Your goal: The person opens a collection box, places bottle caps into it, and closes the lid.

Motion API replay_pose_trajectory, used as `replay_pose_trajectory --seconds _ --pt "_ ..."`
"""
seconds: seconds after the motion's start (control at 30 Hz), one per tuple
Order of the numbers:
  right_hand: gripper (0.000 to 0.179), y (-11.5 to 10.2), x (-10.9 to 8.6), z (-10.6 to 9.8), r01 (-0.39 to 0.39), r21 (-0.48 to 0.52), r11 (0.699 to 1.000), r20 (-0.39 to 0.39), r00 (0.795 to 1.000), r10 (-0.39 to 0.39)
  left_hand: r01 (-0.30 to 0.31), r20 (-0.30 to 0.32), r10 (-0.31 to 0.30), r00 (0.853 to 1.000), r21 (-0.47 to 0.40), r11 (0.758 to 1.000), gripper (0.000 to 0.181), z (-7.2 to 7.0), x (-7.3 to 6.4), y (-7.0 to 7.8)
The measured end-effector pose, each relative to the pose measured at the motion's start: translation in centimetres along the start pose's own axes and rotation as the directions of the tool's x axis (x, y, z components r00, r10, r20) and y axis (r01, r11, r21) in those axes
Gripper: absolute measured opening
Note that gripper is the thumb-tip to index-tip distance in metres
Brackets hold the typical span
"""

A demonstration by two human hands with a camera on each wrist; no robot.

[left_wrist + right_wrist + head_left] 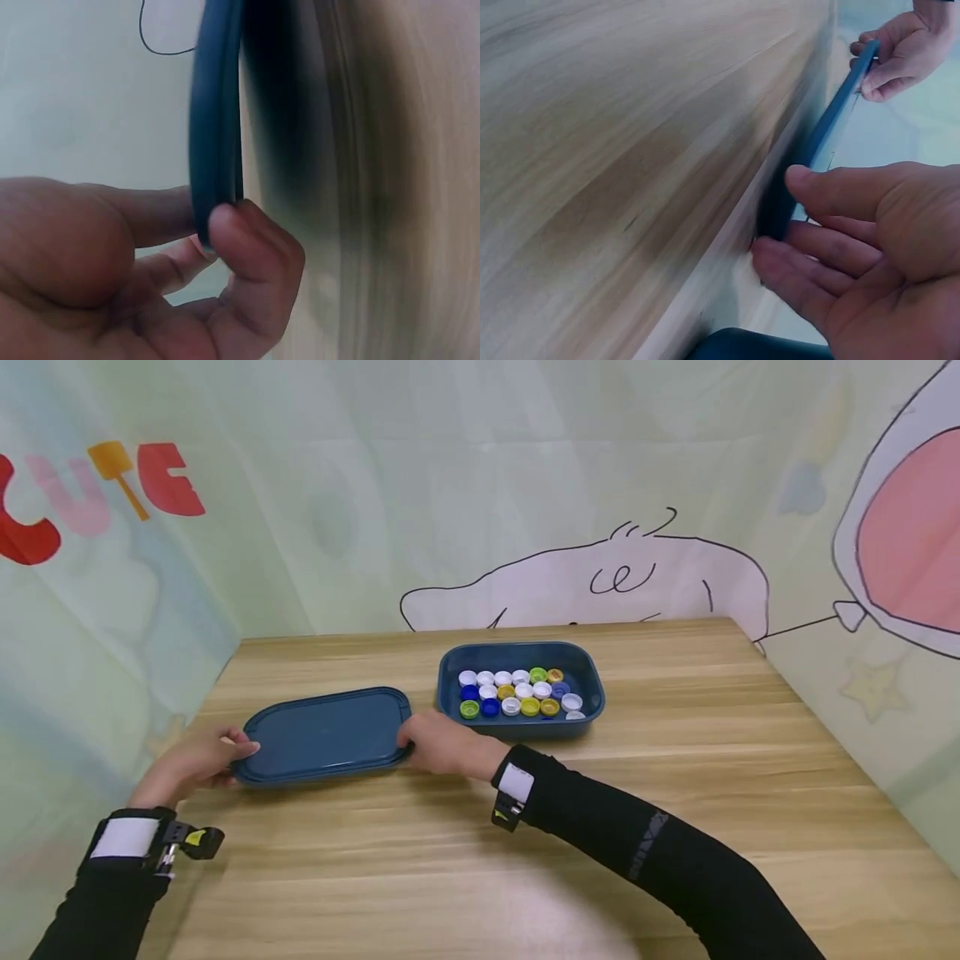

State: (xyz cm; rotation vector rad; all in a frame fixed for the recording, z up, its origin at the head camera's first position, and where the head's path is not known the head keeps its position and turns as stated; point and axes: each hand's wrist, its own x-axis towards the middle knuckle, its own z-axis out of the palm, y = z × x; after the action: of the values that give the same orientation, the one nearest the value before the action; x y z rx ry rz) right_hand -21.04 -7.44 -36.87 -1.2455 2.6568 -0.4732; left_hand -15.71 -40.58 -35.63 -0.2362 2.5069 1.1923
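Note:
A flat dark blue lid (330,733) with rounded ends is held between both hands, its face turned up. My left hand (198,760) pinches the lid's left end, thumb on one face and fingers on the other, as the left wrist view shows with the lid (214,112) edge-on. My right hand (446,743) grips the right end. In the right wrist view the right hand's fingers (810,289) lie along the lid's end. Just right of that hand stands a dark blue rectangular box (517,731) holding several bottle caps (511,706) in white, blue, yellow and green.
Under everything is a wooden table (480,860). A printed curtain (337,510) with cartoon drawings hangs behind the table and at its sides. The box stands close to the table's back edge.

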Motion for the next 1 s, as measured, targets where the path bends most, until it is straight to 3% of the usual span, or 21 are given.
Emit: replay_pose_trajectory --seconds 0.33,0.7,1.0 --pt "0.037 -0.1 -0.2 0.1 0.035 0.004 0.999 -0.078 0.996 -0.034 0.048 0.016 -0.048 0.999 -0.01 0.999 0.027 -0.6 -0.6 0.4" --pt "0.031 0.1 -0.5 -0.1 0.069 0.059 0.996 -0.225 0.973 -0.054 0.021 0.108 -0.018 0.994 -0.032 0.999 0.021 -1.9 -0.3 1.2" --pt "0.024 -0.6 -0.4 -0.5 0.106 0.04 0.994 -0.241 0.966 -0.093 0.022 0.108 -0.012 0.994 -0.092 0.995 0.034 -2.9 -0.7 1.0"
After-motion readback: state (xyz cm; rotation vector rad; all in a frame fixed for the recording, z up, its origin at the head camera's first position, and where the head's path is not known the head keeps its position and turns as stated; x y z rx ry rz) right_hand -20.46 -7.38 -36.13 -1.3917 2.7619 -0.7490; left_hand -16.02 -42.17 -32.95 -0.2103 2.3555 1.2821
